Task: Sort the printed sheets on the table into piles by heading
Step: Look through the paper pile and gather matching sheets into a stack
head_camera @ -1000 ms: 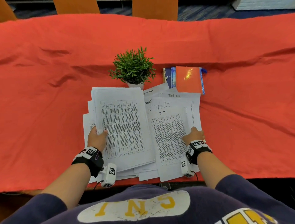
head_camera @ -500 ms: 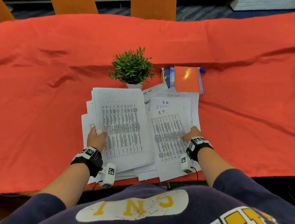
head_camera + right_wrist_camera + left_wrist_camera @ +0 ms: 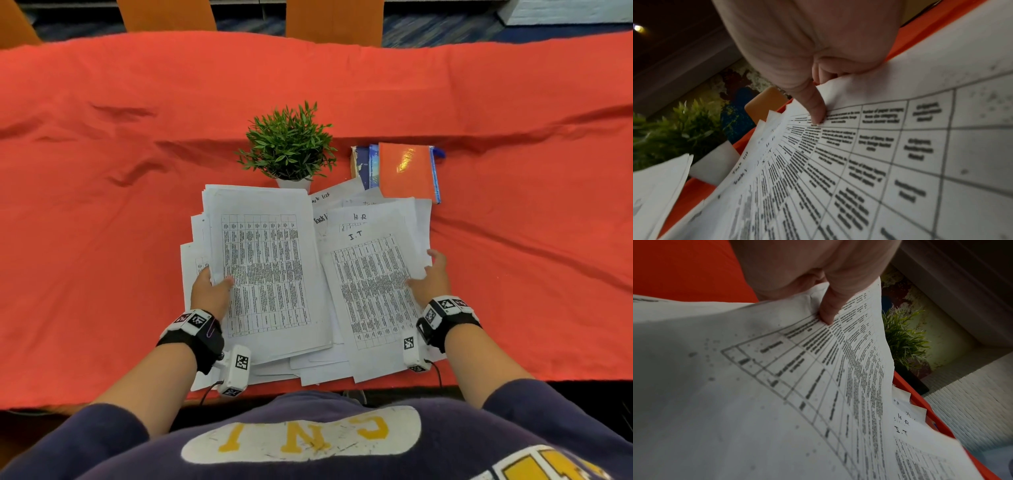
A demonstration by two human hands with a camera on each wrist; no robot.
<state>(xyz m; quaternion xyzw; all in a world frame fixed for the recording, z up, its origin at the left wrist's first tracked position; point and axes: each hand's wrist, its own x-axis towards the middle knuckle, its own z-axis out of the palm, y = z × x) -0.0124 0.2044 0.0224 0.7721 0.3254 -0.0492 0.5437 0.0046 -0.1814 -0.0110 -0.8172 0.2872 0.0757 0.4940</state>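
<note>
White paper, printed tables, heaped near the front edge of the red-clothed table (image 3: pixel 102 205); sorting barely begun. Left: left hand (image 3: pixel 210 291), thumb on top and fingers beneath, pinches the left stack (image 3: pixel 267 270), heading unreadable. Centre: loose sheets (image 3: pixel 325 209) overlap, unsorted. Right: right hand (image 3: pixel 430 279) pinches the "I.T" sheet (image 3: pixel 370 291) by its edge, lying over the "H.R" sheet (image 3: pixel 363 216). Separate piles by heading not yet formed.

Handwritten "I.T" heads front right sheet (image 3: pixel 371 291); "H.R" sheet (image 3: pixel 359 216) behind; possibly "Task list" further back
</note>
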